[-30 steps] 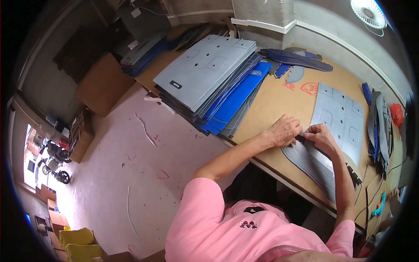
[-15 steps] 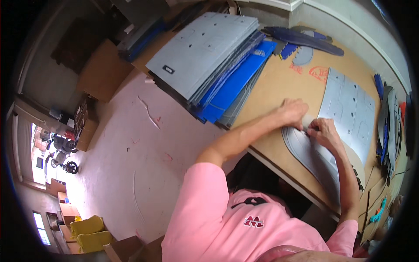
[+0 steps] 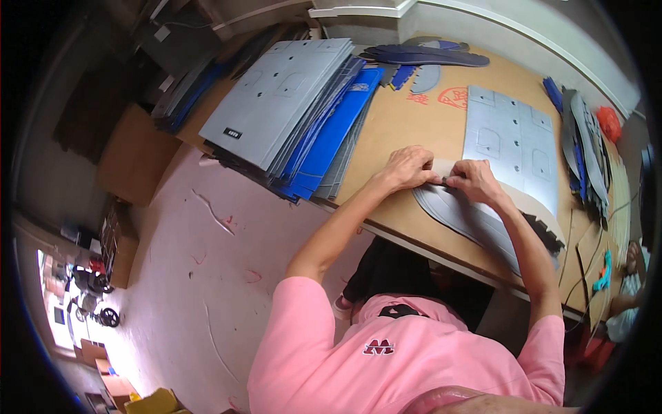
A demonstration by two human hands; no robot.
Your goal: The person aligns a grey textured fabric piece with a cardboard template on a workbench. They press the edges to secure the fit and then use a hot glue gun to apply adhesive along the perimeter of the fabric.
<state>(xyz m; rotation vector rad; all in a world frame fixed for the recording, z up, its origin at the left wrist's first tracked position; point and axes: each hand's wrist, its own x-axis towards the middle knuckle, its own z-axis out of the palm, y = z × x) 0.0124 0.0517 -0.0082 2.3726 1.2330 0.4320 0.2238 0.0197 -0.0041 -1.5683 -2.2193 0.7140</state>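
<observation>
Watching remotely, I see left hand (image 3: 409,168) beside right hand (image 3: 477,182) | fingers (image 3: 458,181) pinching layered grey piece (image 3: 463,217) by its end | it runs right of fingers, on surface (image 3: 386,138) | grey panel (image 3: 510,141) beyond them

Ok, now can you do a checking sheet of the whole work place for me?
Surface: brown tabletop, red markings on it.
Job's things: grey curved pieces near the table edge; grey panel flat beyond them.
Clutter: stacked grey and blue panels left; grey and blue scraps right.
Grips: left hand and right hand close together at the grey curved pieces; what's pinched is too small to tell.
Cables: thin dark strands right; cords or strips, can't tell.
Surroundings: pale floor; cardboard box left.
</observation>
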